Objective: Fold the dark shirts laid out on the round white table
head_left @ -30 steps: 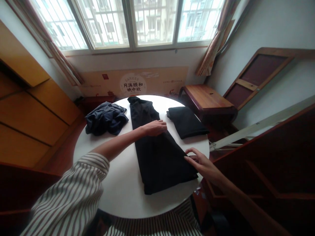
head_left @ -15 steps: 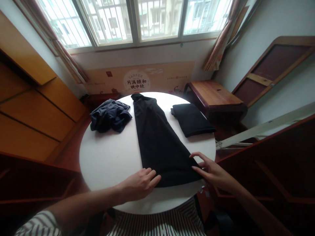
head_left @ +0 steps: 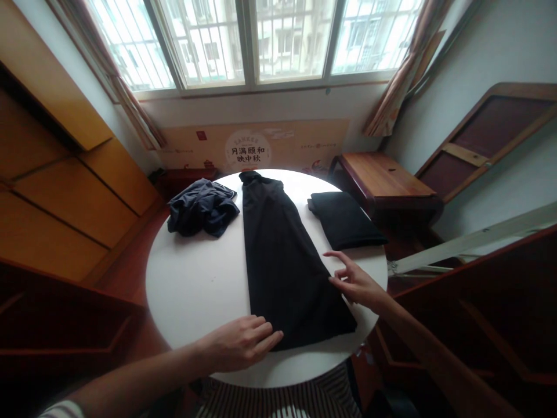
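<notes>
A long black garment (head_left: 282, 261) lies flat on a round white table (head_left: 195, 290), narrow at the far end and wider towards me. My left hand (head_left: 248, 342) is at its near left corner, fingers bent together over the hem; the fingertips are partly hidden. Along the garment's right edge is my right hand (head_left: 354, 284), its index finger stretched out, its thumb at the cloth and the other fingers loosely bent. A crumpled dark blue garment (head_left: 202, 209) sits at the far left of the table. On the right, a folded black garment (head_left: 348, 220) forms a neat, flat stack.
Beyond the table at the right stands a low wooden side table (head_left: 385, 174). Yellow-brown cabinets (head_left: 65, 209) line the left side. A printed banner (head_left: 296, 139) hangs below the barred window (head_left: 287, 40). Dark red wooden furniture flanks me on both sides.
My right hand has left the near right corner and moved up along the garment's right edge. The left hand stays at the near left corner. The view has tilted slightly.
</notes>
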Demonstrator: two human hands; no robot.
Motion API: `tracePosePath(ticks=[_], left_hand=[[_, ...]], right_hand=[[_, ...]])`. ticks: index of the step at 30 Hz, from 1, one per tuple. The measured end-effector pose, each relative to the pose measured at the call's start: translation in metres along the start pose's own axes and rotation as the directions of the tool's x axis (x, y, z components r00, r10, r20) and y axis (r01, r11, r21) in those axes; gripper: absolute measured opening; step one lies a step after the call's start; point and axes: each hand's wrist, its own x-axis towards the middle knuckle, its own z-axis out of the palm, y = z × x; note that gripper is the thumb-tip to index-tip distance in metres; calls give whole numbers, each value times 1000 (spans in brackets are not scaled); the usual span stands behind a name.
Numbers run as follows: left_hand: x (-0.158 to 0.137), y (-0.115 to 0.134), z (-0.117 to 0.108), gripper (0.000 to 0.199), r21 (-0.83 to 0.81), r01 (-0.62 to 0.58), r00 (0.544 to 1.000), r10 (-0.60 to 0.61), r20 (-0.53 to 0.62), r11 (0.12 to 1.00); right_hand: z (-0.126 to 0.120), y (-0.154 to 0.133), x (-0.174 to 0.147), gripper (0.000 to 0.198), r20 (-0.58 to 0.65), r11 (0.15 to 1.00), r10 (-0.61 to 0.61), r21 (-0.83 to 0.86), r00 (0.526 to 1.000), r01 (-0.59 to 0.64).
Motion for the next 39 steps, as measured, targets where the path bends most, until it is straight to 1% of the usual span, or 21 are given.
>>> tracePosePath(ticks=[3, 5, 7, 9, 12, 14, 15, 16, 17, 18, 20, 22, 23, 24, 25, 27, 29, 33, 36, 38, 39], left_hand=[[-6, 2, 1, 36, -14, -27, 999, 27, -23, 1000], [-7, 5, 1, 35, -20, -53, 998, 53, -30, 998], [-7, 8, 1, 33, -36, -52, 998, 51, -31, 998], [-5, 8, 0, 33, -106, -26, 999, 22, -31, 994], [-2, -3, -4, 29, -294, 57, 995, -79, -63, 954], [0, -24, -7, 21, -400, 183, 964, -244, -106, 898], [3, -39, -7, 19, -442, 269, 926, -355, -125, 856], [6, -58, -7, 19, -479, 358, 870, -473, -139, 801], [10, -78, -6, 19, -512, 442, 799, -583, -150, 737], [14, -100, -4, 20, -543, 516, 715, -682, -152, 662], [25, -147, 3, 21, -608, 634, 524, -844, -118, 478], [35, -189, 12, 33, -695, 686, 298, -955, -4, 217], [39, -206, 17, 42, -723, 682, 203, -978, 47, 107], [42, -221, 22, 51, -742, 670, 131, -987, 88, 23], [45, -234, 26, 60, -754, 656, 87, -990, 110, -26], [45, -250, 35, 73, -768, 638, 63, -991, 120, -53], [42, -257, 42, 78, -787, 612, 50, -989, 138, -79], [31, -257, 49, 71, -832, 545, 57, -986, 157, -101], [25, -251, 50, 63, -866, 494, 90, -986, 142, -80], [24, -245, 48, 67, -898, 435, 157, -977, 146, -65], [25, -242, 46, 73, -915, 398, 211, -963, 167, -71]], right_hand=[[-10, 3, -18, 64, 56, 998, 46, -55, 997, -43], [-12, 9, -25, 51, 83, 991, 40, -134, 996, -29], [-10, 14, -25, 40, 26, 968, -36, -247, 999, 41], [-8, 15, -18, 34, -81, 927, -153, -357, 985, 114], [-9, 6, 8, 34, -149, 890, -274, -413, 950, 191], [-11, -5, 35, 36, -137, 892, -310, -386, 941, 237], [-13, -12, 52, 36, -134, 895, -320, -366, 938, 254], [-14, -19, 71, 35, -141, 900, -325, -349, 935, 260], [-15, -27, 91, 34, -158, 904, -325, -340, 932, 258], [-16, -35, 112, 32, -190, 907, -321, -343, 928, 244], [-16, -52, 151, 30, -282, 900, -303, -398, 910, 176], [-13, -66, 185, 39, -359, 880, -251, -471, 899, 58], [-11, -72, 199, 47, -379, 865, -217, -501, 900, -2], [-9, -77, 212, 55, -383, 849, -178, -525, 906, -55], [-6, -80, 222, 62, -376, 834, -141, -544, 916, -95], [-1, -83, 238, 66, -347, 812, -84, -567, 934, -137], [3, -82, 249, 57, -325, 811, -50, -565, 945, -151], [6, -79, 258, 40, -319, 851, -38, -507, 947, -137], [4, -76, 253, 41, -326, 894, -50, -437, 944, -103], [1, -76, 247, 45, -303, 923, -31, -375, 952, -90], [-1, -75, 243, 46, -277, 936, -6, -340, 961, -92]])
